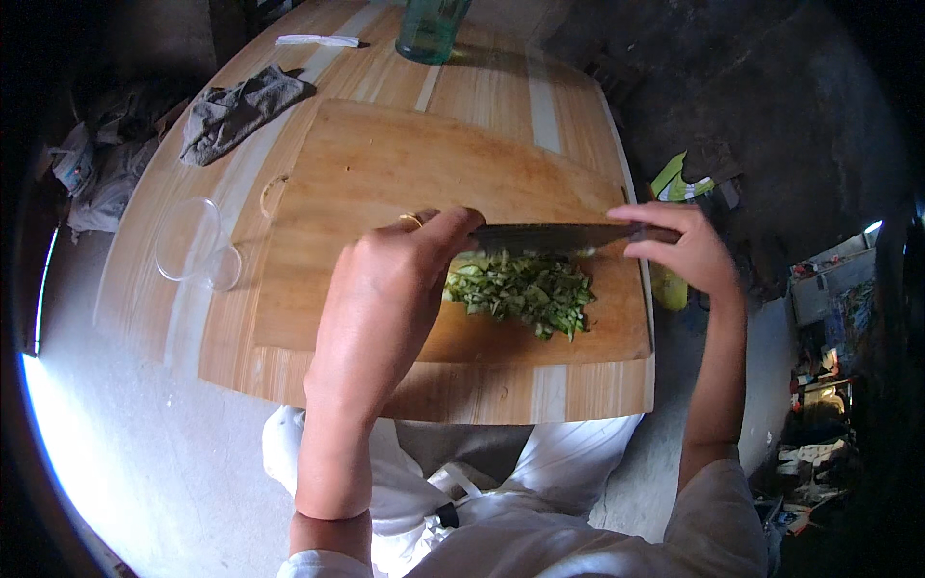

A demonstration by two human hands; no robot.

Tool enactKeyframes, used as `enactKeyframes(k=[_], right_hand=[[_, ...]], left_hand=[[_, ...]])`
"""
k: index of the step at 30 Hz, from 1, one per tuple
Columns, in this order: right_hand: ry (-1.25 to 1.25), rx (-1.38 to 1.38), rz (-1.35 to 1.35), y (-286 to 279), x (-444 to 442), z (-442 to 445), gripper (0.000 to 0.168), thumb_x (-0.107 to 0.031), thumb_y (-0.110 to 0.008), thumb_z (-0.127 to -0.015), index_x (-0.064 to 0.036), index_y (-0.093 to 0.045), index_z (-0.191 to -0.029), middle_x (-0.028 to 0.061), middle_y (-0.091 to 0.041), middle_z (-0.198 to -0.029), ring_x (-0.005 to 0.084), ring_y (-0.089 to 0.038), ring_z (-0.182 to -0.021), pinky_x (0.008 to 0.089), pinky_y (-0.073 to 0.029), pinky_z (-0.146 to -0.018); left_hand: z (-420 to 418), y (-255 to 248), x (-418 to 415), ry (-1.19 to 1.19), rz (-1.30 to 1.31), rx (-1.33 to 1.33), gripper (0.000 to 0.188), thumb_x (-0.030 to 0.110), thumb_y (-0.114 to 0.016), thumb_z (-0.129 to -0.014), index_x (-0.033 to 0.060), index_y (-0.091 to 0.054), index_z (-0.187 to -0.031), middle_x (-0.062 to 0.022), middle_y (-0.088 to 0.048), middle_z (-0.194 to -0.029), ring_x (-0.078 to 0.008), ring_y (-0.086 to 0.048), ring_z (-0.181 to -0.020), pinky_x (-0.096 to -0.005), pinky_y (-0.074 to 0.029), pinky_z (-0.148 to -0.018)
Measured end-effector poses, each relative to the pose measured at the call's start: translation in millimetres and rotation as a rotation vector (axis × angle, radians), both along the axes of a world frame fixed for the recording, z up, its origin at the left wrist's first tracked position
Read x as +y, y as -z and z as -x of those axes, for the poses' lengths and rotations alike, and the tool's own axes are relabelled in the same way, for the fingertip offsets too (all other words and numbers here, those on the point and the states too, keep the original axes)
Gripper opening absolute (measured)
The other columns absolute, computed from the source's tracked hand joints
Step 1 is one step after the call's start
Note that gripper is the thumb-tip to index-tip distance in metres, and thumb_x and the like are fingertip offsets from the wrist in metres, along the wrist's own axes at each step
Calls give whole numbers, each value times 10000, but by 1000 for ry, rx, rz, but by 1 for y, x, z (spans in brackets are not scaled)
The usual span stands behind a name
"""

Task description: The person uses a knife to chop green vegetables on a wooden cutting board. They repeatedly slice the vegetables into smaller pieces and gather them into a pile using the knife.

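A wide-bladed kitchen knife point(553, 237) is held level over the right part of a wooden cutting board point(405, 166), its edge just above or on the board. My left hand point(397, 282), with a ring on one finger, grips the blade's left end. At the knife's right end my right hand point(676, 242) holds the dark handle between thumb and fingers. Chopped green vegetable pieces point(527, 292) lie in a heap right below the blade, on the side nearer me. Whether the blade touches the heap cannot be told.
The board rests on a striped wooden table point(491, 394). To its left lie a grey cloth point(242, 112) and a clear round container point(188, 242). At the far edge are a green glass vessel point(428, 32) and a white strip point(318, 40). A yellow-green object point(669, 287) is beyond the right edge.
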State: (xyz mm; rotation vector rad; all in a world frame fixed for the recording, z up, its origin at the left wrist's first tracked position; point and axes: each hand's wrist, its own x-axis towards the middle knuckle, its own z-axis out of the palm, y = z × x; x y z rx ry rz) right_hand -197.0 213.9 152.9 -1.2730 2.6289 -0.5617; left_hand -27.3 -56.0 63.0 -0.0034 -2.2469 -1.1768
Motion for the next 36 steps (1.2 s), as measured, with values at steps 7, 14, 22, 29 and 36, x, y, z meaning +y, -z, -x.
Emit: enactKeyframes(k=[7,14,22,29,36], right_hand=[[-14,52,41,19,-14,29,390,-83,-787,-853,-62,-723,-1237,120,-756,-1150,185,-705,-1034,304,-541,-911],[41,-168,17,16,4,5,406,-68,-779,-854,-41,-715,-1254,116,-747,-1204,185,-704,-1045,309,-539,-941],[62,63,-34,-24,12,-30,457,24,-756,-801,-42,-722,-1252,135,-742,-1187,195,-711,-1025,310,-550,-899],[66,27,0,-17,12,-34,439,-61,-782,-825,-62,-718,-1259,156,-737,-1215,238,-729,-1061,338,-557,-928],[138,-196,111,24,30,-26,451,-34,-786,-832,-65,-707,-1275,149,-738,-1217,209,-730,-1028,308,-586,-867]], left_hand=[[17,7,-3,-87,112,-22,202,12,-616,-931,35,-706,-1110,-223,-714,-997,-397,-707,-891,-428,-552,-760],[5,0,-1,31,74,-123,166,48,-632,-930,20,-706,-1076,-253,-681,-916,-452,-665,-856,-446,-539,-733],[1,-11,3,51,5,-36,169,34,-648,-913,32,-702,-1074,-233,-683,-898,-428,-667,-849,-454,-524,-712],[6,-10,0,57,29,-70,161,39,-680,-900,25,-716,-1057,-226,-689,-901,-427,-665,-827,-447,-524,-704],[12,-2,9,56,45,-154,149,12,-682,-905,2,-715,-1050,-192,-725,-931,-359,-711,-840,-388,-542,-741]])
